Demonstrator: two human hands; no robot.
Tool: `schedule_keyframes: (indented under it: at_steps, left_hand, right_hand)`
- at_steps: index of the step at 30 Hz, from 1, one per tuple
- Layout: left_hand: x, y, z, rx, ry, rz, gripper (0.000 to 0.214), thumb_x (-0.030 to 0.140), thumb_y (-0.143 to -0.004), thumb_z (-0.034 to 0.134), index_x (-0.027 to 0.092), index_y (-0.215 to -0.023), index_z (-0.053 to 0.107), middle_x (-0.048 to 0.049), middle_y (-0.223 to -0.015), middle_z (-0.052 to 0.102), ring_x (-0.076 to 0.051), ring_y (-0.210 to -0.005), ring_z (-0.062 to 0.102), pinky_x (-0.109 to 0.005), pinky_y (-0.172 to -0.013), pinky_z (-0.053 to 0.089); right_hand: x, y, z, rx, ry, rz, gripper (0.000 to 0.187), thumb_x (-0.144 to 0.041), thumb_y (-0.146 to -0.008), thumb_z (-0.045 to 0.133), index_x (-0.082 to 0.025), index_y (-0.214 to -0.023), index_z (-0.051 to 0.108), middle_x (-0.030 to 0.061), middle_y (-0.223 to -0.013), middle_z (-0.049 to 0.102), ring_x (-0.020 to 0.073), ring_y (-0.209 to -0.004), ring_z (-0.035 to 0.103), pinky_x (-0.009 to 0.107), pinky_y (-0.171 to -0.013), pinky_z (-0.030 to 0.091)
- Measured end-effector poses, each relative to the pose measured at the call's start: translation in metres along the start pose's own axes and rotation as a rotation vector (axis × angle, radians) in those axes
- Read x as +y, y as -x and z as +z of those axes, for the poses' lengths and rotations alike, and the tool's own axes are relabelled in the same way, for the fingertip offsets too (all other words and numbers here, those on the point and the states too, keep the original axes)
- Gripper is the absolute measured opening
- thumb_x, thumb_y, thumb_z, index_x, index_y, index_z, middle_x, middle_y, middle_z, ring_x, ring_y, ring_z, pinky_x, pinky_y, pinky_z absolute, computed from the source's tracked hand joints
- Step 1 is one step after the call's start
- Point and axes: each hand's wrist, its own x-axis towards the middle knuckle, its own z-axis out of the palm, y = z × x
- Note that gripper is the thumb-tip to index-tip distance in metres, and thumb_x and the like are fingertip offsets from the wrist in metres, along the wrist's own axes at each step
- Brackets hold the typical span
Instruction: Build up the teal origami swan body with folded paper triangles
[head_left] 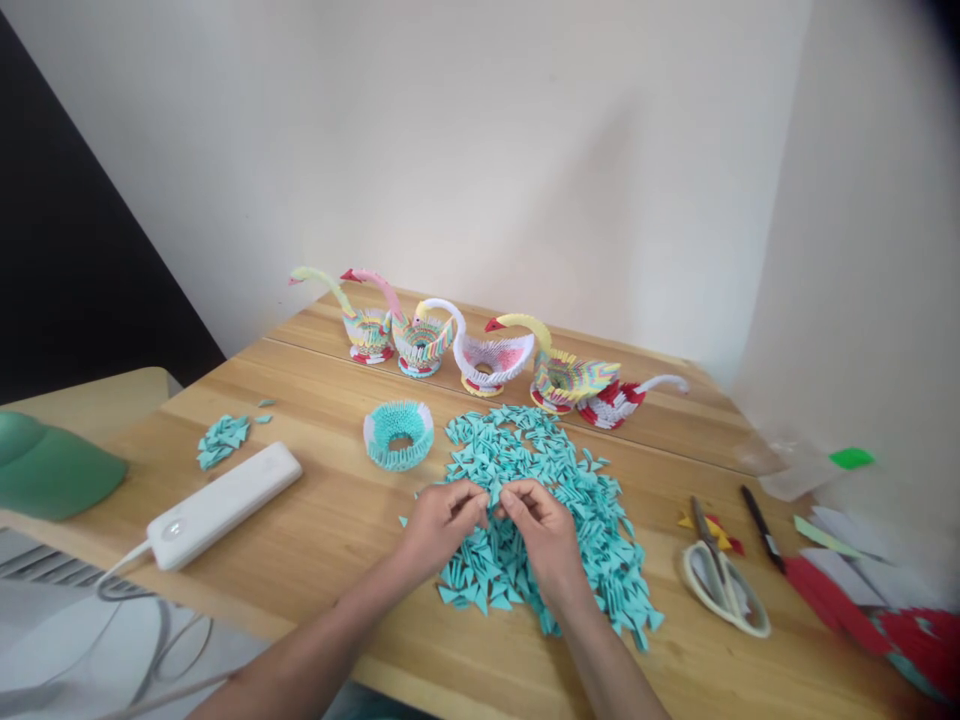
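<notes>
Over a large heap of turquoise folded paper triangles [600,540], both hands meet with their fingertips close together. My left hand [452,515] is pinched, and so is my right hand [541,522]. Between them shows a small turquoise paper triangle [494,492], partly covered by the fingers and hard to tell apart from the heap behind. Just beyond my left hand stands a round turquoise paper bowl [399,455] built of such pieces, with white patches on its rim and a hole in its middle.
Several paper swans [495,365] line the back of the wooden table [322,560]. On the left are a small triangle pile [223,441], a white power strip [225,505] and a green cap [56,468]. Scissors [716,560], a black pen [762,527] and red paper [836,605] lie right.
</notes>
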Motion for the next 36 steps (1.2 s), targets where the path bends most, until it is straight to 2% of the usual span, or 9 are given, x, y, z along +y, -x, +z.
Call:
schedule_keyframes:
  at_steps: [4,8,11,14,17,21,26,31,36]
  left_hand:
    - [-0.003,-0.003,0.004,-0.004,0.219,-0.082,0.02,0.035,-0.079,0.061,0.016,-0.084,0.057,0.0019,-0.062,0.061,-0.01,-0.052,0.052,-0.02,-0.05,0.039]
    - [-0.005,-0.008,0.004,-0.037,0.401,-0.174,0.031,0.043,-0.072,0.068,0.016,-0.078,0.054,0.002,-0.058,0.061,-0.008,-0.044,0.05,-0.02,-0.044,0.039]
    - [-0.004,-0.009,0.0,-0.065,0.501,-0.219,0.039,0.049,-0.068,0.072,0.015,-0.077,0.055,0.0012,-0.056,0.062,-0.009,-0.043,0.052,-0.02,-0.042,0.041]
    - [-0.003,-0.008,-0.003,-0.095,0.599,-0.223,0.039,0.05,-0.07,0.071,0.014,-0.079,0.059,-0.0008,-0.061,0.064,-0.01,-0.046,0.056,-0.02,-0.044,0.043]
    - [-0.003,-0.008,-0.003,-0.115,0.655,-0.203,0.039,0.05,-0.074,0.068,0.013,-0.083,0.06,-0.0026,-0.067,0.066,-0.011,-0.051,0.059,-0.021,-0.046,0.045]
    - [-0.007,-0.006,0.001,-0.041,0.518,-0.128,0.038,0.044,-0.069,0.074,0.014,-0.086,0.061,-0.0013,-0.065,0.066,-0.011,-0.052,0.059,-0.021,-0.048,0.046]
    - [-0.007,0.0,0.004,0.105,0.193,0.066,0.016,0.03,-0.08,0.064,0.016,-0.087,0.063,-0.0036,-0.077,0.07,-0.014,-0.07,0.065,-0.024,-0.065,0.051]
    - [-0.002,0.003,0.002,0.144,0.021,0.192,0.011,0.027,-0.081,0.061,0.017,-0.085,0.063,-0.0052,-0.086,0.071,-0.016,-0.076,0.067,-0.026,-0.071,0.053]
    - [-0.002,0.003,0.005,0.107,-0.006,0.182,0.012,0.027,-0.082,0.061,0.017,-0.088,0.062,-0.0054,-0.086,0.071,-0.017,-0.077,0.067,-0.027,-0.072,0.053]
  right_hand:
    - [-0.001,-0.001,0.002,-0.011,-0.026,0.001,0.025,-0.043,-0.08,0.066,-0.019,-0.075,0.065,0.0008,-0.067,0.064,0.0164,-0.065,0.057,0.025,-0.062,0.044]
    - [-0.003,0.001,0.005,-0.011,0.003,-0.055,0.018,-0.037,-0.079,0.067,-0.02,-0.082,0.069,0.0007,-0.069,0.065,0.016,-0.063,0.057,0.025,-0.06,0.045]
    - [-0.004,0.002,0.004,-0.04,0.082,-0.161,0.013,-0.031,-0.082,0.064,-0.022,-0.086,0.072,0.0022,-0.077,0.068,0.0172,-0.07,0.06,0.026,-0.066,0.047]
    - [-0.003,0.001,0.001,-0.06,0.138,-0.286,0.013,-0.024,-0.083,0.061,-0.025,-0.085,0.074,0.0028,-0.084,0.069,0.0182,-0.079,0.062,0.028,-0.074,0.048]
    - [-0.001,0.0,-0.001,-0.041,0.144,-0.322,0.014,-0.022,-0.083,0.06,-0.026,-0.085,0.074,0.0029,-0.085,0.068,0.0184,-0.08,0.062,0.03,-0.076,0.049]
    - [0.0,0.001,-0.002,-0.039,0.142,-0.282,0.015,-0.027,-0.084,0.06,-0.025,-0.09,0.074,0.0046,-0.089,0.069,0.0198,-0.082,0.064,0.031,-0.076,0.051]
    - [-0.007,0.004,-0.003,-0.085,0.055,-0.111,0.029,-0.039,-0.083,0.063,-0.022,-0.106,0.069,0.0071,-0.096,0.069,0.0223,-0.087,0.065,0.032,-0.078,0.052]
    - [-0.01,0.001,-0.004,-0.106,0.01,-0.099,0.022,-0.041,-0.078,0.068,-0.021,-0.086,0.071,0.0045,-0.086,0.067,0.0202,-0.079,0.061,0.028,-0.071,0.05]
    - [-0.011,0.0,-0.003,-0.123,-0.045,-0.135,0.019,-0.039,-0.079,0.068,-0.021,-0.078,0.069,0.0042,-0.086,0.067,0.0202,-0.083,0.061,0.029,-0.075,0.049]
